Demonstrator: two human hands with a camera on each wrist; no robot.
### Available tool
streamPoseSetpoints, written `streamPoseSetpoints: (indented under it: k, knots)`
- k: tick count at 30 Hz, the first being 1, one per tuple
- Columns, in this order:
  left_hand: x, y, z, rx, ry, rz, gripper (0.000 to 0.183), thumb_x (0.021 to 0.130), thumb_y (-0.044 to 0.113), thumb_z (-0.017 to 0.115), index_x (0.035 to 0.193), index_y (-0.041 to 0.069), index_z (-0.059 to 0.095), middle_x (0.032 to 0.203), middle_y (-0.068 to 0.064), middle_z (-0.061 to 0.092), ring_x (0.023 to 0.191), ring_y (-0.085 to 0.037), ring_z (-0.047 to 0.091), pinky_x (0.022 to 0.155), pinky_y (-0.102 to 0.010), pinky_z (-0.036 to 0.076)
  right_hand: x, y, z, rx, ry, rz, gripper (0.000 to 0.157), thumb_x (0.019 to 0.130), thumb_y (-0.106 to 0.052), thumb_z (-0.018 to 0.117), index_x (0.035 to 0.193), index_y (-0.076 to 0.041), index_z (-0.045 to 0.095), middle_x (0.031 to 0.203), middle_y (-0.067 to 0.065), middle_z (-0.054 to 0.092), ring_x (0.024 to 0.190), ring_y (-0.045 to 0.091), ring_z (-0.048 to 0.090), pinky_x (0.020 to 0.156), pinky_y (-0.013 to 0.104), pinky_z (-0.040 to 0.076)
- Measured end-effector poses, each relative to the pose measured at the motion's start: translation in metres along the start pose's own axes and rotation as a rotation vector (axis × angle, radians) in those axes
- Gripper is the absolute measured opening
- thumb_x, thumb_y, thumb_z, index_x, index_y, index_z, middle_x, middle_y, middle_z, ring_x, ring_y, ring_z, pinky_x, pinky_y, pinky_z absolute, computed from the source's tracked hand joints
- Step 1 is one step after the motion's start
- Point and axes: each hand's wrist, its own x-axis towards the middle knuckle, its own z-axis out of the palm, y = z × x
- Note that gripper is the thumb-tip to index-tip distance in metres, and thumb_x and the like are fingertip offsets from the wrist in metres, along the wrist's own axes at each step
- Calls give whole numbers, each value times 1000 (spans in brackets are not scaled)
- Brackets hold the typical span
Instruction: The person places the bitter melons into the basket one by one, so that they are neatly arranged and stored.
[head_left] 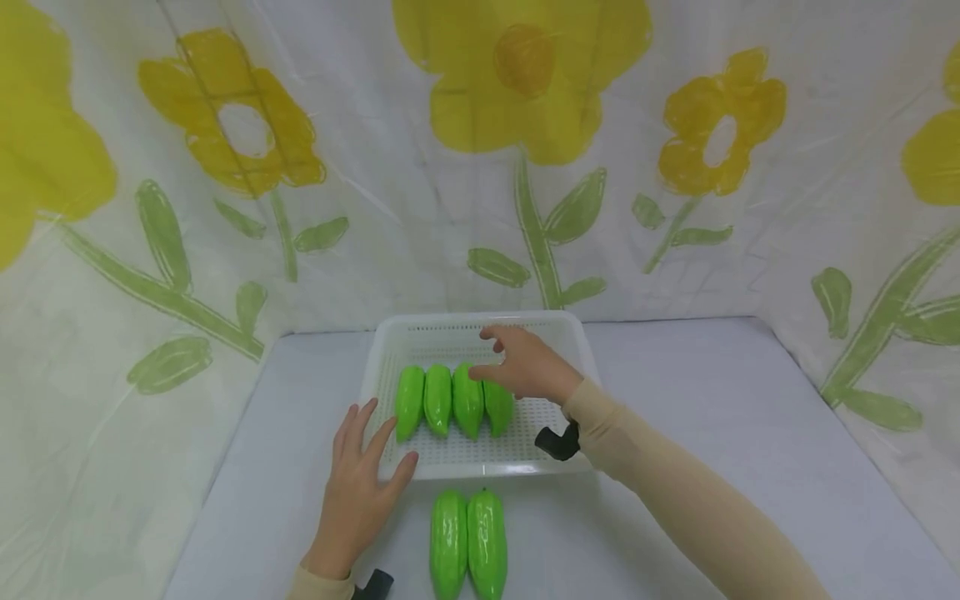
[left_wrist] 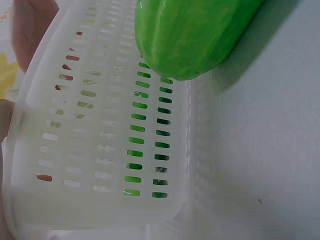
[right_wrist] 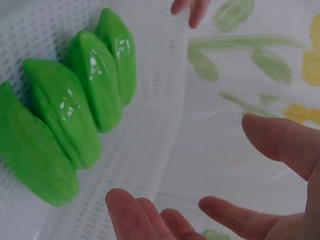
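Several glossy green, long ribbed fruits (head_left: 438, 400) lie side by side in a white perforated plastic basket (head_left: 480, 468). Above the rightmost of them hovers my right hand (head_left: 528, 362), thumb and fingers apart and holding nothing; the right wrist view shows its fingers (right_wrist: 131, 215) spread beside the row. My left hand (head_left: 360, 492) is at the basket's left front corner, fingers spread along the rim. In the left wrist view, parts of that hand show at the basket wall (left_wrist: 100, 210). Two more green fruits (head_left: 487, 542) lie together on the table in front of the basket.
The basket stands on a pale cloth-covered table (head_left: 690, 392), close to the back. A white curtain (head_left: 420, 217) printed with yellow flowers encloses the back and both sides. Dark wrist-worn devices (head_left: 558, 442) show at both sleeves.
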Motion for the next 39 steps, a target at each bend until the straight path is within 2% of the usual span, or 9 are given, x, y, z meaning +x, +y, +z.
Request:
streamPoseSetpoints:
  k: [4, 11, 17, 28, 32, 39]
  knots:
    - [-1, -1, 0, -6, 13, 1, 55, 88, 27, 77, 133, -3, 65, 160, -23, 41, 150, -52, 30, 110, -76, 37, -6, -1, 2, -5, -13, -26, 71, 97, -39, 73, 154, -6, 47, 140, 23, 60, 97, 28, 71, 66, 31, 62]
    - [-1, -1, 3, -17, -4, -9, 55, 89, 28, 77, 132, -3, 65, 161, -22, 40, 152, -50, 28, 112, -74, 36, -11, 4, 1, -12, -7, -56, 71, 97, -41, 71, 153, -5, 47, 137, 22, 61, 110, 31, 69, 76, 33, 61]
    - [-2, 1, 2, -15, -8, -14, 56, 89, 28, 77, 133, -3, 64, 161, -22, 40, 152, -50, 28, 111, -74, 36, -19, 6, 5, -8, 2, -82, 69, 97, -41, 72, 151, -3, 49, 135, 22, 63, 106, 28, 70, 84, 38, 61]
    - [0, -1, 3, -29, 10, 9, 56, 89, 28, 76, 135, -2, 63, 162, -22, 40, 152, -50, 28, 111, -75, 36, -48, -2, 18, 42, 33, -112, 62, 96, -35, 75, 147, -7, 55, 134, 10, 65, 104, 24, 68, 82, 34, 59]
    - [0, 0, 3, -28, 3, 0, 56, 89, 28, 76, 135, -2, 63, 162, -22, 39, 152, -50, 28, 111, -75, 35, -61, -4, 24, 71, 21, -150, 63, 96, -36, 75, 148, -6, 53, 133, 7, 65, 107, 25, 69, 86, 35, 58]
    - [0, 0, 2, -22, -5, -4, 57, 89, 28, 76, 135, -2, 63, 162, -22, 39, 152, -50, 28, 112, -74, 35, -86, -3, 36, 86, 15, -213, 65, 96, -37, 75, 149, -6, 52, 130, 4, 64, 105, 21, 69, 88, 34, 58]
